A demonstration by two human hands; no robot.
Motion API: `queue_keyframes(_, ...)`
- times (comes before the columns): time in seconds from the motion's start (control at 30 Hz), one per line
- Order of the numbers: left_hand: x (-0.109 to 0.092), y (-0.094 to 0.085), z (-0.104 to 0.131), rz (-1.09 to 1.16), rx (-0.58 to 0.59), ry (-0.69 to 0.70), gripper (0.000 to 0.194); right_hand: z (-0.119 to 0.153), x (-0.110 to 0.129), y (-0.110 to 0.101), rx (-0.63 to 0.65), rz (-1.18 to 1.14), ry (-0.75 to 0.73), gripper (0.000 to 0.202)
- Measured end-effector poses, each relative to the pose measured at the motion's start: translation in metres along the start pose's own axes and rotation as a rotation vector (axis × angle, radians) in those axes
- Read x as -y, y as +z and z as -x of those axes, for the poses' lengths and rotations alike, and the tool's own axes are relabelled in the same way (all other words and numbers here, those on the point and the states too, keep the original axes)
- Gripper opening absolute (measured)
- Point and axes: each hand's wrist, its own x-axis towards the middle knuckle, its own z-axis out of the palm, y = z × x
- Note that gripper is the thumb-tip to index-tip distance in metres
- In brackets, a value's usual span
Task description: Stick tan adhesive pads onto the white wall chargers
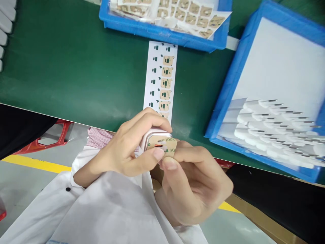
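Note:
My left hand (134, 145) is closed around a small white device housing (146, 137) with a silvery rim. Over the face of the housing lies a tan adhesive sticker (167, 141) with green print and a cutout in its middle. My left thumb presses near that cutout. Between thumb and forefinger, my right hand (195, 179) pinches the sticker's lower right edge. Just beyond the hands, a white sticker sheet (146, 88) lies on the green table, with one column of tan stickers and one column of bare cutouts.
A blue bin (157, 32) full of sticker sheets stands at the back. On the right, another blue bin (223, 98) holds rows of white parts (274, 132) with metal tips. White pieces (6, 20) line the far left of the green table (76, 67). A red stool (61, 135) is below.

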Motion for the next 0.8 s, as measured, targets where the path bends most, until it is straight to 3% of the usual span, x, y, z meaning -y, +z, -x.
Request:
queue_keyframes(0.23,0.005,0.0,-0.003,-0.049,0.006,0.073,0.022,-0.003,0.001,0.001,-0.047,0.05,-0.057,0.016)
queue_keyframes(0.5,0.013,0.002,-0.001,-0.056,0.024,0.085,0.023,-0.013,0.008,-0.003,-0.048,0.512,-0.233,0.027)
queue_keyframes(0.67,0.023,0.004,0.002,0.053,0.076,-0.016,0.025,-0.016,-0.002,-0.018,0.004,0.63,-0.162,0.031)
queue_keyframes(0.8,0.029,0.005,0.001,0.163,0.06,-0.062,0.03,-0.017,-0.011,-0.021,-0.028,0.546,-0.041,0.033)
